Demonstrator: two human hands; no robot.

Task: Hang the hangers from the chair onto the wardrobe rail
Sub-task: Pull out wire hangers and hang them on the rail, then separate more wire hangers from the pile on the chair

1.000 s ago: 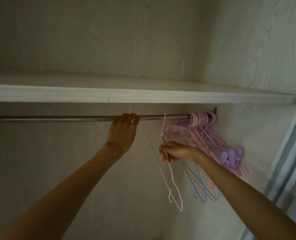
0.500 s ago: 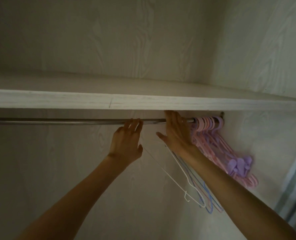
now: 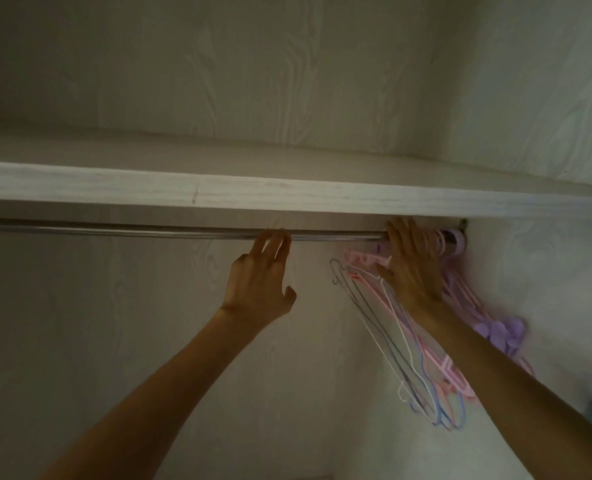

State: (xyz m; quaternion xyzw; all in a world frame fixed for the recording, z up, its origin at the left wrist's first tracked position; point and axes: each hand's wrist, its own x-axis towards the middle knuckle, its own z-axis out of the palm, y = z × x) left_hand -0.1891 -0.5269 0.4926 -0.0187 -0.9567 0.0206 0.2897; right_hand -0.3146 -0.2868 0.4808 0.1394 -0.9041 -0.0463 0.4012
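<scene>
Within 1 second the right hand moved from pinching the wire hangers to the rail, fingers spread, pressing hangers rightward. Left hand open, touching rail. Batch appears hung.

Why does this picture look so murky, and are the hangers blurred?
Head view: dim, greenish light inside the wardrobe, with no glare except a faint sheen on the rail. The hangers and right hand are smeared by motion; the left hand is a little sharper. The wide lens slightly bends the shelf edge.
</scene>
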